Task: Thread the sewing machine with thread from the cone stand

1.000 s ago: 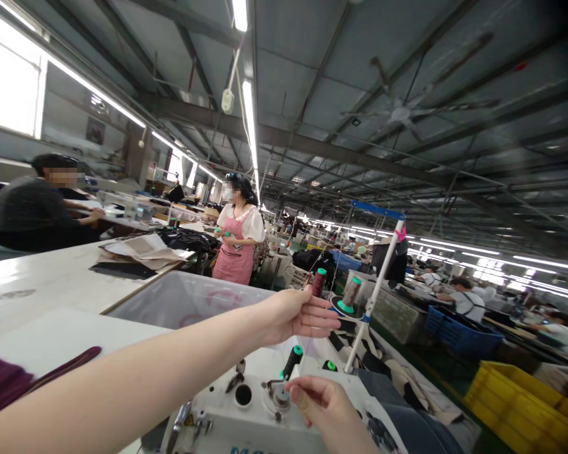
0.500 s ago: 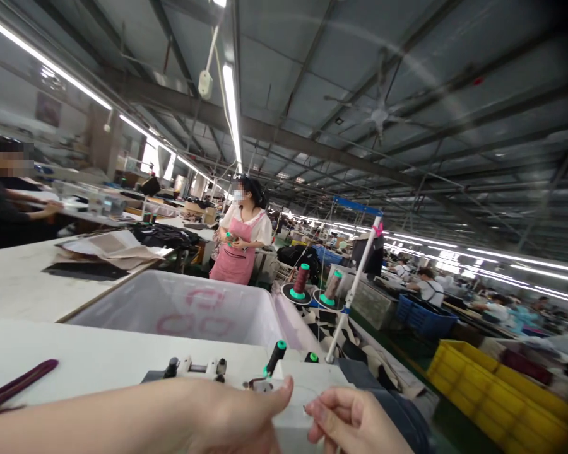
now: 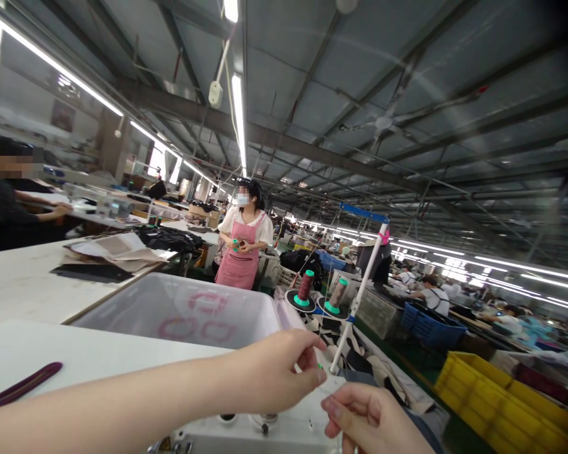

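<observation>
A long factory hall under strip lights, with white work tables [image 3: 23, 284] to the left and a white sewing machine [image 3: 284, 432] at the lower edge of view. The left hand [image 3: 269, 372] reaches across from the left with fingers curled and thumb and fingertips pinched narrow above the machine top; the right hand [image 3: 369, 419] rises from the lower edge, likewise pinched. A fine thread [image 3: 329, 392], barely visible, appears to run between the two pinches, its long axis slanting from upper left to lower right, so that it lies directly between the hands, each hand at one end. Whether either pinch truly grips the thread cannot be told. Beyond the hands, up and to the right, stand a maroon thread cone [image 3: 305, 285] and a paler cone [image 3: 337, 293] beside a tilted white stand pole [image 3: 360, 296]; the left hand is the nearer to them. A translucent bin [image 3: 180, 309] lies behind the left forearm, and a person in a pink apron [image 3: 243, 243] stands well apart.
</observation>
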`<state>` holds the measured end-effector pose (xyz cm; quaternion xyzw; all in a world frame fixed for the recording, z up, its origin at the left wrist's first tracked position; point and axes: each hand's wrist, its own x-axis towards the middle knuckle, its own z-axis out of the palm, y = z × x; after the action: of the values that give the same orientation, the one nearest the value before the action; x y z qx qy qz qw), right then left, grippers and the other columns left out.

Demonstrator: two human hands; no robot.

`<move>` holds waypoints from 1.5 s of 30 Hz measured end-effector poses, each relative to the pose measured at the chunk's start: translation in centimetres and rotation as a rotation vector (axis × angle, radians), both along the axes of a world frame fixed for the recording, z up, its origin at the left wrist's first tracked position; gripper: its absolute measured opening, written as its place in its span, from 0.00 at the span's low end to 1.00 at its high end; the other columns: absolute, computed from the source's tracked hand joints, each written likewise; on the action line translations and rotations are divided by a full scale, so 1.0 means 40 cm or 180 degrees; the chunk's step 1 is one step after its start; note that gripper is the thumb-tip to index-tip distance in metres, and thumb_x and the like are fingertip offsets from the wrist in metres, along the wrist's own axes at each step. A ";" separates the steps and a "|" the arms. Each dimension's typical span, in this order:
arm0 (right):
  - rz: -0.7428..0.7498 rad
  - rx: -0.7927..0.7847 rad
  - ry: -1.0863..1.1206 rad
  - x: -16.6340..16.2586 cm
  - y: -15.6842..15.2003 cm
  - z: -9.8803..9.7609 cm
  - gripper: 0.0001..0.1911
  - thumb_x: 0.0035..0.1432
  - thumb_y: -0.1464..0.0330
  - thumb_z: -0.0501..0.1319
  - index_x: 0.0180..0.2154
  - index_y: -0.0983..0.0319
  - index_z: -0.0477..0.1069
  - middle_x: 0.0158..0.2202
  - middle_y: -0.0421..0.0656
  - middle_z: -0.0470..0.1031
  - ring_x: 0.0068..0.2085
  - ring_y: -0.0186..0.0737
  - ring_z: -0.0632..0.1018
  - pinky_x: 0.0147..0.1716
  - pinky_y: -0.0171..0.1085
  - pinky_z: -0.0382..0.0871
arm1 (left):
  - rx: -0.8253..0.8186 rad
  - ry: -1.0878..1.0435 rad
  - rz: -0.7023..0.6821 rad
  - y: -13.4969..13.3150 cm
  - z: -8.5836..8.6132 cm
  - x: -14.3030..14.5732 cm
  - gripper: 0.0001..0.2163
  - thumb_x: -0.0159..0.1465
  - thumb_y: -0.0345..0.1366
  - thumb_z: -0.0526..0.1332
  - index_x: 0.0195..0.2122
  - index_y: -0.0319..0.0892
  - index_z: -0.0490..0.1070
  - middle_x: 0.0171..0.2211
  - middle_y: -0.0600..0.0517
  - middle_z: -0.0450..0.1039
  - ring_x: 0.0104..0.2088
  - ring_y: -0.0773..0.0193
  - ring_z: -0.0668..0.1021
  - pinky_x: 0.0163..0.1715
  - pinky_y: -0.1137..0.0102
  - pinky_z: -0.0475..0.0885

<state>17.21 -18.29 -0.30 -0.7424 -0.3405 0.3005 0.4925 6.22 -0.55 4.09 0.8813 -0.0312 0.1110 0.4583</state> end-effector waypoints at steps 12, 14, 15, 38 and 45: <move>-0.0012 -0.0021 -0.1250 -0.056 0.072 0.164 0.27 0.55 0.44 0.60 0.33 0.63 0.73 0.23 0.42 0.76 0.14 0.27 0.66 0.12 0.27 0.54 | 0.0767 -0.0612 -0.0150 0.017 -0.031 0.058 0.11 0.64 0.28 0.54 0.26 0.39 0.70 0.25 0.51 0.72 0.27 0.64 0.72 0.28 0.71 0.61; -0.0098 -0.0163 -0.1554 -0.052 0.077 0.163 0.27 0.57 0.44 0.56 0.35 0.61 0.74 0.17 0.41 0.73 0.13 0.28 0.63 0.13 0.28 0.53 | 0.0185 -0.0507 -0.0064 0.023 -0.037 0.067 0.11 0.63 0.28 0.53 0.23 0.39 0.68 0.21 0.53 0.69 0.24 0.67 0.71 0.26 0.74 0.62; -0.0188 -0.0131 -0.1581 -0.048 0.075 0.161 0.28 0.57 0.43 0.56 0.36 0.61 0.74 0.15 0.41 0.71 0.12 0.29 0.62 0.13 0.29 0.52 | -0.0008 -0.0432 -0.0067 0.027 -0.039 0.070 0.12 0.64 0.30 0.53 0.24 0.39 0.69 0.21 0.54 0.68 0.23 0.68 0.70 0.24 0.75 0.62; -0.0075 0.0527 -0.0143 -0.014 0.085 0.036 0.36 0.47 0.41 0.67 0.40 0.67 0.71 0.29 0.41 0.75 0.14 0.26 0.70 0.12 0.24 0.52 | -0.1878 0.0025 -0.0615 0.060 -0.059 0.079 0.29 0.49 0.62 0.68 0.33 0.37 0.75 0.28 0.49 0.75 0.25 0.63 0.80 0.23 0.73 0.67; -0.0036 0.0516 -0.0108 -0.007 0.082 0.010 0.35 0.48 0.40 0.65 0.36 0.66 0.69 0.34 0.46 0.78 0.14 0.25 0.70 0.12 0.24 0.53 | -0.1971 -0.0009 -0.0323 0.070 -0.071 0.090 0.33 0.44 0.62 0.71 0.39 0.36 0.77 0.36 0.46 0.77 0.24 0.65 0.80 0.17 0.76 0.67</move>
<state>16.94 -15.02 0.12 -0.7070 -0.3678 0.2567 0.5468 9.81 2.24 1.26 0.6969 -0.0405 0.0935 0.7099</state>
